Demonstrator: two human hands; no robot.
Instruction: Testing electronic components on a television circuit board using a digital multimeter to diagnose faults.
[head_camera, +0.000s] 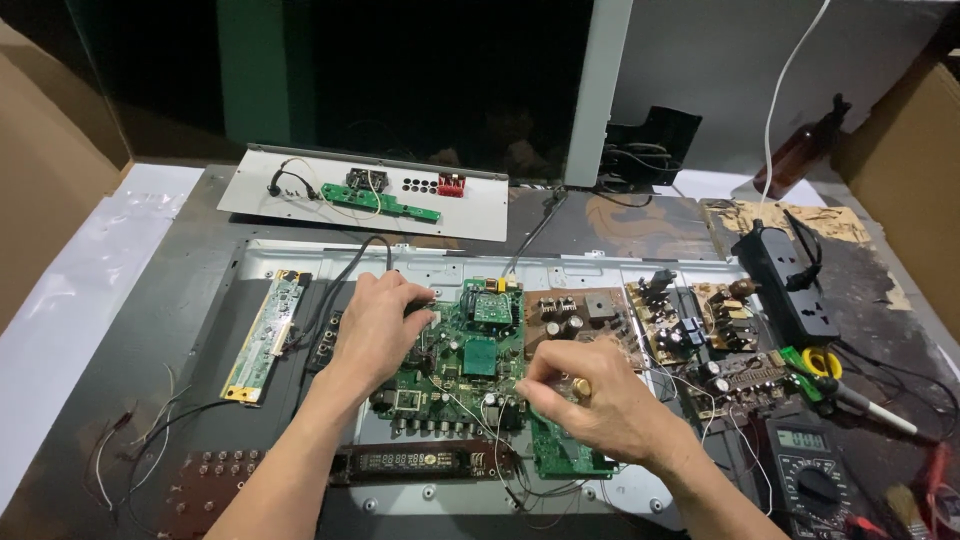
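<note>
left hand flat on green circuit board | right hand pinching its lower edge

The green main circuit board under both hands has a semi-gloss lacquered face studded with shiny metal solder points and dull grey chip tops. It lies on a pale, brushed sheet-metal chassis. The bench is dark, matt and scuffed, its far right corner showing torn, rough brown board. The power strip on the right is smooth black plastic. At far left, cardboard looks matt and fibrous.
</note>
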